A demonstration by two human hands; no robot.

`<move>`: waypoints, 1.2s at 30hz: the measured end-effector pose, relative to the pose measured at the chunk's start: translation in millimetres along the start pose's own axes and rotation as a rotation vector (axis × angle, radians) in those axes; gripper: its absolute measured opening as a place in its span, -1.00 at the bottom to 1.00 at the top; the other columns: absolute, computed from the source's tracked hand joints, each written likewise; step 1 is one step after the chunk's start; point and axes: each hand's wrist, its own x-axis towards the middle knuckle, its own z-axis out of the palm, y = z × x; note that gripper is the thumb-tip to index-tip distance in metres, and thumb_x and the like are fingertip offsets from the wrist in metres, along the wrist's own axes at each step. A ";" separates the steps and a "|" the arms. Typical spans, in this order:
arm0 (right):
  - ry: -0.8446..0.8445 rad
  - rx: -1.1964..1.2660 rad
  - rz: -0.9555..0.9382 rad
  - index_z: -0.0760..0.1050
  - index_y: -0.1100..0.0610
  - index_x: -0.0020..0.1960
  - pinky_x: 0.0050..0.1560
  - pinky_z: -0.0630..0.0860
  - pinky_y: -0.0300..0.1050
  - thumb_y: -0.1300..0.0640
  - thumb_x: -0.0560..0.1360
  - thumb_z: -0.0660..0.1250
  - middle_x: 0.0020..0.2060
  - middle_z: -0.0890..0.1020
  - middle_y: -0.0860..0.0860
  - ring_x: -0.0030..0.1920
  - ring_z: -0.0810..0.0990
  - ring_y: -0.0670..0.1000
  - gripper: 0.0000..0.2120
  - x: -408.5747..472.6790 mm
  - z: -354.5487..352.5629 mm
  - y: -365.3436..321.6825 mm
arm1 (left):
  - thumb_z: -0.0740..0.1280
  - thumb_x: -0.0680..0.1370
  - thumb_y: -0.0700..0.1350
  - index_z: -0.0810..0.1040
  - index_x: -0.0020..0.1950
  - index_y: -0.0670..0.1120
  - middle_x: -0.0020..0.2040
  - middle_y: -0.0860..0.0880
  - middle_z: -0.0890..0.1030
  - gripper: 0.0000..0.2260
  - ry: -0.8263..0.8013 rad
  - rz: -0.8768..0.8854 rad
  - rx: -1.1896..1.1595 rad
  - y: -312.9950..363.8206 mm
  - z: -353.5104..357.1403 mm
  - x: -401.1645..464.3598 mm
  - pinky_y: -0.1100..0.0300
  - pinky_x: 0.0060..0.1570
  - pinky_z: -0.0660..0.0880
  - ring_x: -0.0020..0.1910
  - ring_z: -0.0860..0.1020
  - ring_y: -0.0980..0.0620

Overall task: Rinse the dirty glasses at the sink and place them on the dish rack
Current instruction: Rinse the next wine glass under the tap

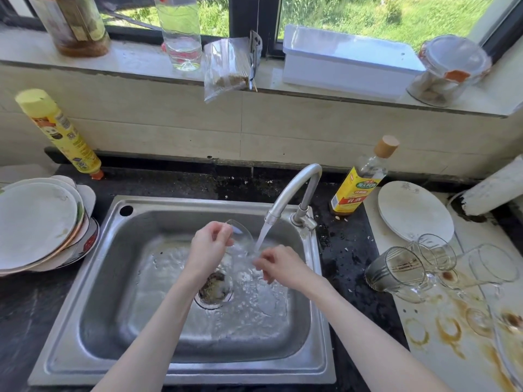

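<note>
Over the steel sink (93,281) I hold a clear glass (240,236) tilted under the running water from the faucet (294,190). My left hand (209,247) grips its rim end. My right hand (280,264) holds its other end in the stream. Several dirty glasses (396,270) with brown residue lie and stand on the white, stained board (441,340) to the right of the sink. No dish rack is in view.
A stack of plates (36,224) sits left of the sink, a yellow spray can (59,131) behind it. A bottle with a yellow label (359,182) and a white plate (413,210) stand right of the faucet. Bottles, a white box (348,60) and a jar line the windowsill.
</note>
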 end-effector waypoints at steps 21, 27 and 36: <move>0.315 0.506 -0.108 0.58 -0.12 -0.08 -0.11 0.44 -0.38 0.05 0.49 0.36 -0.21 0.64 -0.24 -0.13 0.58 -0.27 -0.93 -11.0 34.7 31.1 | 0.53 0.34 -0.09 0.29 0.42 0.03 0.23 0.18 0.50 -0.30 -0.350 0.237 -0.018 -4.1 22.1 -24.7 0.25 0.22 0.41 0.21 0.45 0.28; 0.236 0.480 -0.073 0.58 -0.09 -0.06 0.07 0.51 -0.21 0.10 0.51 0.35 -0.16 0.66 -0.20 -0.03 0.60 -0.18 -0.90 -6.4 34.3 37.1 | 0.55 0.32 -0.14 0.44 0.10 0.18 0.01 0.26 0.55 -0.52 -0.235 0.322 0.052 -5.9 27.2 -25.2 0.28 0.08 0.45 0.07 0.50 0.20; 0.312 1.519 0.418 0.13 0.34 0.45 0.29 0.38 0.07 0.37 0.57 0.17 0.26 0.42 0.21 0.31 0.40 0.18 -0.52 21.8 -8.3 57.2 | 0.55 0.31 -0.08 0.42 0.25 0.04 0.15 0.22 0.51 -0.44 -0.209 0.305 0.158 -11.0 27.4 -24.4 0.48 0.13 0.30 0.13 0.44 0.29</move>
